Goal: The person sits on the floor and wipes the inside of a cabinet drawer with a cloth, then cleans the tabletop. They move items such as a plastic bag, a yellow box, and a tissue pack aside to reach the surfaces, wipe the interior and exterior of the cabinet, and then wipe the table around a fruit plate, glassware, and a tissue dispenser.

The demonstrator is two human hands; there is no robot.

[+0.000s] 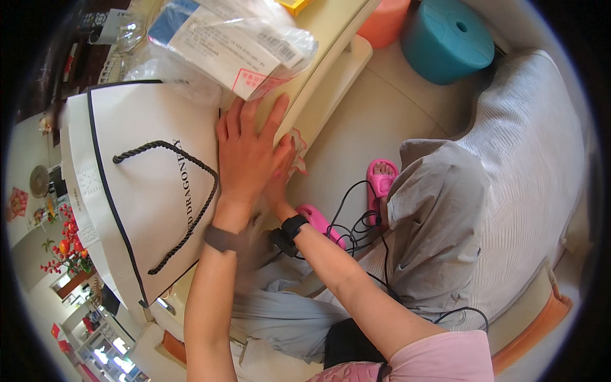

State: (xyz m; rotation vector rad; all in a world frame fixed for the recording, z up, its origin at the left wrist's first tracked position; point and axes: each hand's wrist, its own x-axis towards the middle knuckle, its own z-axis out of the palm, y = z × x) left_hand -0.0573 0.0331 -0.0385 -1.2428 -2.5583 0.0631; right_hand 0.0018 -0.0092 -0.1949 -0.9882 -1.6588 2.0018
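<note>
My left hand (246, 150) lies palm down at the edge of the cream table (317, 79), fingers spread and nothing visible in them. Its outer side is next to a white gift bag (143, 110) with black trim, a black rope handle (191, 164) and printed writing. My right hand (280, 179) is lower and partly hidden behind the left. Beside its fingers shows a thin piece with a red scalloped edge (300, 148); whether the hand grips it cannot be made out. Just beyond my left fingertips sits a white and blue box (224, 55) in clear plastic.
A yellow object (295, 5) is at the table's far end. Teal (444, 43) and coral (384, 24) plastic stools stand on the floor. Black cable (353, 234) loops near my pink slippers (382, 181). A quilted pale cover (520, 157) drapes the seat on the right.
</note>
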